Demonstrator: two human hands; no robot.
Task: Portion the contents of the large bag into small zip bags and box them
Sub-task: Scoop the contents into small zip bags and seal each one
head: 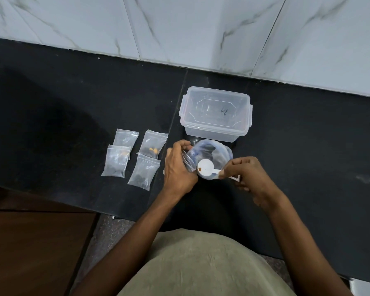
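Scooping step: left hand (pixel 177 169) holds a zip bag (pixel 189 162) open, right hand (pixel 247 175) pinches the scoop (pixel 206 167) over the large bag (pixel 214 155) mid-table; 4 bags (pixel 135 155) wait left. Next: tip in, seal.

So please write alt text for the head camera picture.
A person's left hand holds a small zip bag open while the right hand pinches a white scoop above the large bag. Four filled bags lie left; a lidded clear box sits behind.
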